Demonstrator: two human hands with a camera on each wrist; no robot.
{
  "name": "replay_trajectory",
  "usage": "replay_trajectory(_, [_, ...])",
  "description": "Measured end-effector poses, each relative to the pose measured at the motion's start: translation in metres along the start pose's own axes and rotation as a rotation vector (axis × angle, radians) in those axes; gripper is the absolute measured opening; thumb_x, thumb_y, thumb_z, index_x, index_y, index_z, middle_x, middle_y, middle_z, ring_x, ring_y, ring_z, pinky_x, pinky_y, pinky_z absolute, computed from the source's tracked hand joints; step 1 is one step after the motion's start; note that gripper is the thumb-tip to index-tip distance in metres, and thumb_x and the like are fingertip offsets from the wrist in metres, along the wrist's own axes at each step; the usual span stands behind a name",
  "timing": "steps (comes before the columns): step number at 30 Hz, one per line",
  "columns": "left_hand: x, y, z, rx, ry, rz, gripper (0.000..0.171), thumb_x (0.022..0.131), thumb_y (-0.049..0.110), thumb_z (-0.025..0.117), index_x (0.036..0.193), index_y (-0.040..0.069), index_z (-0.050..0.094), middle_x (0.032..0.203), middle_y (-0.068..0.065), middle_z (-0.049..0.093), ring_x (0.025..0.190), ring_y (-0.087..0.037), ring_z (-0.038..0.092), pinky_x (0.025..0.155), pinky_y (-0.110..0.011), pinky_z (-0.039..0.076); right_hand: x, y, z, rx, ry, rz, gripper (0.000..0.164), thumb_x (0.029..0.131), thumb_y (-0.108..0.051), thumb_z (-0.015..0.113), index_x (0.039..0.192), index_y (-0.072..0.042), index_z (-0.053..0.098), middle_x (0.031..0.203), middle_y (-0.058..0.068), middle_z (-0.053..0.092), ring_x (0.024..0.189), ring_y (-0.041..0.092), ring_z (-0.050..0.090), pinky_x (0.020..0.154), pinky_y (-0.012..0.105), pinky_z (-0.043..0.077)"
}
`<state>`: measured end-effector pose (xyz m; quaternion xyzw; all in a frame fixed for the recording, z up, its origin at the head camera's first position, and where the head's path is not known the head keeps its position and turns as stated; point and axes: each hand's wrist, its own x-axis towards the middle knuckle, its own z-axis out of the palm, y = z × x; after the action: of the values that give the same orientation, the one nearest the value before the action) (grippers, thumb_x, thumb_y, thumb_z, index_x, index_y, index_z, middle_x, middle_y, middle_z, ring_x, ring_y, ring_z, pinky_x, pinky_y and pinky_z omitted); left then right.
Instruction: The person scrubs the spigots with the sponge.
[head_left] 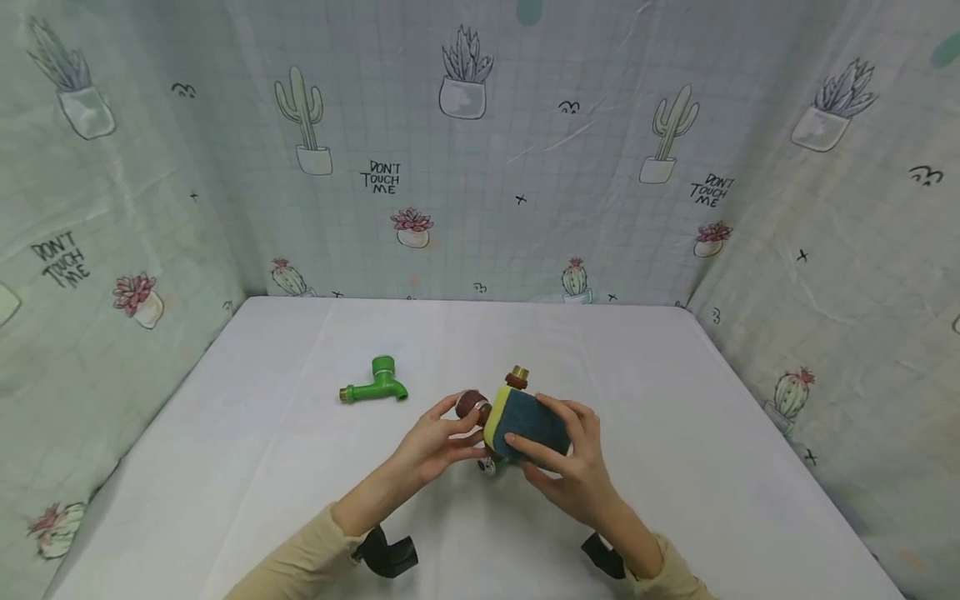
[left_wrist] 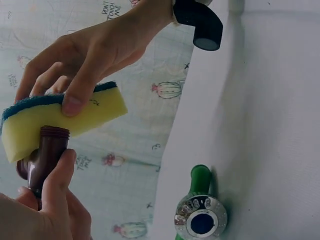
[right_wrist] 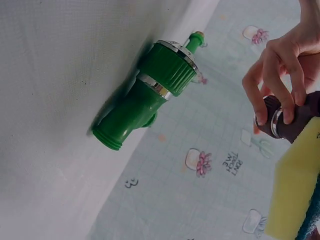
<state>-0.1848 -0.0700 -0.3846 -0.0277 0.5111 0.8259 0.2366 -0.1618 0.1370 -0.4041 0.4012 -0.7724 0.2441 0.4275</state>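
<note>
See the white tabletop (head_left: 637, 358) spread wide below. Above it, find the right hand (head_left: 573, 457) clamped on the sponge (head_left: 536, 423), dark blue face toward the fingers, and the left hand (head_left: 442, 442) clamped on the brown tap (left_wrist: 46, 161), near its knob (head_left: 468, 404). Take the meeting of tap and sponge as the relation that counts: in the head view, look left of the sponge and partly behind it for the tap, with the yellow side turned toward it and apparently touching. Read the tap's long axis, with some doubt, as running away from the person. Judge the left hand nearer, being on the tap itself. Below, note a green tap (right_wrist: 132, 110) on the tabletop, largely covered in the head view, and a second green tap (head_left: 378, 383) well apart to the left. Beyond the sponge, pick out a small brass end (head_left: 517, 376). Cannot make out the tap's middle, hidden by the sponge, or the exact contact; in the right wrist view, find both cut off at the edge.
</note>
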Motion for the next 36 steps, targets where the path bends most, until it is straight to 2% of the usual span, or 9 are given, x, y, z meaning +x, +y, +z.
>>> replay_trajectory(7, [-0.0030,0.0033,0.0005,-0.136,-0.109,-0.001,0.052,0.095,0.000,0.035,0.142,0.012,0.015,0.133,-0.017,0.027,0.110,-0.026,0.045,0.099,-0.053,0.030,-0.0024,-0.0019,0.0013,0.037,0.042,0.124,0.027,0.086,-0.036,0.053,0.107,-0.023,0.063,0.123,0.025,0.043,0.107,0.031,0.034,0.082,0.039,0.036])
replay_trajectory(13, [-0.0011,0.0012,-0.0015,-0.163,-0.145,0.021,0.054,0.095,0.001,0.033,0.143,0.015,0.012,0.136,-0.018,0.025,0.116,-0.026,0.044,0.101,-0.049,0.029,-0.0048,-0.0009,0.0027,0.070,0.060,0.173,0.029,0.085,-0.038,0.054,0.108,-0.023,0.063,0.125,0.025,0.042,0.110,0.030,0.033,0.081,0.038,0.037])
replay_trajectory(20, [0.0011,-0.0015,-0.0001,-0.023,-0.149,0.079,0.054,0.095,0.000,0.035,0.142,0.019,0.017,0.140,-0.024,0.022,0.121,-0.032,0.043,0.090,-0.040,0.047,-0.0031,-0.0022,0.0024,0.068,0.048,0.163,0.027,0.086,-0.037,0.053,0.107,-0.023,0.064,0.124,0.024,0.043,0.109,0.029,0.034,0.080,0.037,0.037])
replay_trajectory(24, [-0.0011,-0.0027,0.0014,0.060,-0.156,0.080,0.051,0.094,0.003,0.038,0.141,0.009,0.019,0.139,-0.025,0.028,0.119,-0.030,0.047,0.089,-0.038,0.048,-0.0018,-0.0033,0.0014,0.048,0.036,0.132,0.026,0.086,-0.036,0.052,0.106,-0.024,0.064,0.124,0.023,0.045,0.106,0.030,0.035,0.080,0.038,0.036])
replay_trajectory(30, [-0.0049,-0.0041,0.0039,0.176,-0.246,0.073,0.050,0.094,0.017,0.045,0.137,-0.002,0.027,0.121,-0.013,0.052,0.101,-0.013,0.058,0.084,-0.030,0.051,-0.0007,-0.0039,0.0021,0.056,0.029,0.137,0.027,0.086,-0.037,0.053,0.107,-0.023,0.064,0.125,0.023,0.045,0.106,0.030,0.035,0.081,0.039,0.035])
replay_trajectory(33, [-0.0055,-0.0044,0.0037,0.219,-0.261,0.096,0.052,0.093,0.020,0.046,0.136,-0.003,0.029,0.120,-0.015,0.053,0.098,-0.012,0.059,0.084,-0.030,0.051,-0.0007,-0.0040,0.0024,0.061,0.035,0.137,0.027,0.086,-0.036,0.053,0.107,-0.022,0.064,0.124,0.023,0.045,0.106,0.030,0.036,0.081,0.039,0.035])
replay_trajectory(36, [-0.0059,-0.0043,0.0024,0.265,-0.298,0.104,0.055,0.093,0.022,0.047,0.137,-0.004,0.027,0.130,-0.023,0.044,0.106,-0.017,0.057,0.088,-0.031,0.049,-0.0006,-0.0037,0.0025,0.058,0.039,0.143,0.028,0.086,-0.037,0.053,0.107,-0.022,0.064,0.125,0.023,0.044,0.106,0.030,0.036,0.081,0.038,0.036])
